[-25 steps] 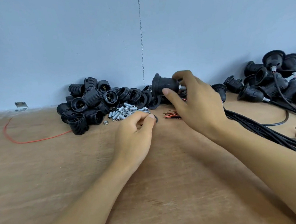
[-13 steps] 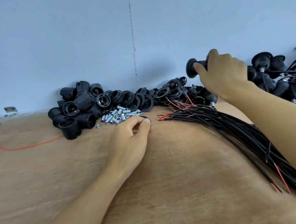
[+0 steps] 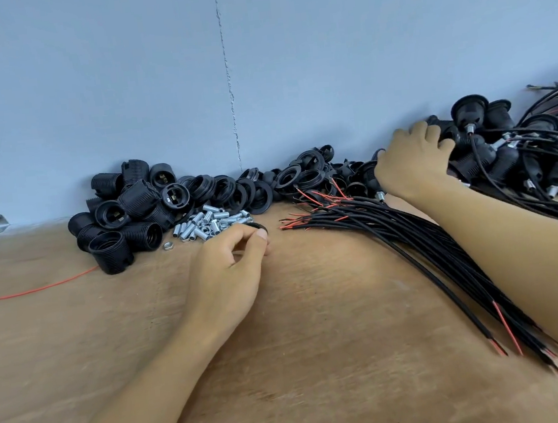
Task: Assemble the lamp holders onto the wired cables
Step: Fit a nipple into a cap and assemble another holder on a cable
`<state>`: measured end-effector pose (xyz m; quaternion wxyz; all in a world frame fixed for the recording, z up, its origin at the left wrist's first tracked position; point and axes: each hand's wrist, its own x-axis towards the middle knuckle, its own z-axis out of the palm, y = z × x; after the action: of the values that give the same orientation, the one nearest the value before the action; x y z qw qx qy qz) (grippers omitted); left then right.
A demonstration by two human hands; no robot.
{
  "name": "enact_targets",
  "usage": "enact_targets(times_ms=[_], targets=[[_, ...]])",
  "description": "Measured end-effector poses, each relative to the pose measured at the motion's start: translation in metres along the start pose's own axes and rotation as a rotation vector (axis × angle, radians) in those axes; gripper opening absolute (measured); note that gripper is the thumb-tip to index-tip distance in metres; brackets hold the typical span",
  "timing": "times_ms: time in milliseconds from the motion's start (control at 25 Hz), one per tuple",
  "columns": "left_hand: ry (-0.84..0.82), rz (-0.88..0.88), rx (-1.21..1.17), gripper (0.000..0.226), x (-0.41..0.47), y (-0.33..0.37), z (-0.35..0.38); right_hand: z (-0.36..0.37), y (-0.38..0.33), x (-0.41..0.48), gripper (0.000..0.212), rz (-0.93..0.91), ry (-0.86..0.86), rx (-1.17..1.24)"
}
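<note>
Your left hand (image 3: 228, 268) rests on the matte brown board (image 3: 319, 345), thumb and forefinger curled to pinch a thin black plastic ring (image 3: 259, 226). Just beyond that pinch lies a scatter of shiny threaded metal tubes (image 3: 208, 224), farther to its left a heap of ribbed black lamp holders (image 3: 126, 210), and just to its right the red-tipped ends of a bundle of smooth black cables (image 3: 411, 242). Your right hand (image 3: 410, 159) lies knuckles-up on the tangle of wired lamp holders (image 3: 492, 161), fingers bent over them, though whether it grips one cannot be told.
</note>
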<state>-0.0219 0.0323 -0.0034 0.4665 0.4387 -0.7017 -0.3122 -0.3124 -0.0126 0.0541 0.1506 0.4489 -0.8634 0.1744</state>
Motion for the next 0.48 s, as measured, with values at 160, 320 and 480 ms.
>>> enact_targets(times_ms=[160, 320, 480], targets=[[-0.011, -0.01, 0.005, 0.023, 0.0, 0.001, 0.0, -0.02, -0.031, -0.023, 0.04, -0.162, -0.052, 0.068], [-0.006, -0.004, -0.005, 0.024, 0.0, 0.0, 0.001, -0.025, -0.061, -0.062, 0.031, -0.268, -0.101, 0.169], [-0.001, -0.001, 0.011, 0.023, -0.001, 0.001, 0.001, -0.014, -0.079, -0.091, 0.029, -0.274, -0.086, 0.194]])
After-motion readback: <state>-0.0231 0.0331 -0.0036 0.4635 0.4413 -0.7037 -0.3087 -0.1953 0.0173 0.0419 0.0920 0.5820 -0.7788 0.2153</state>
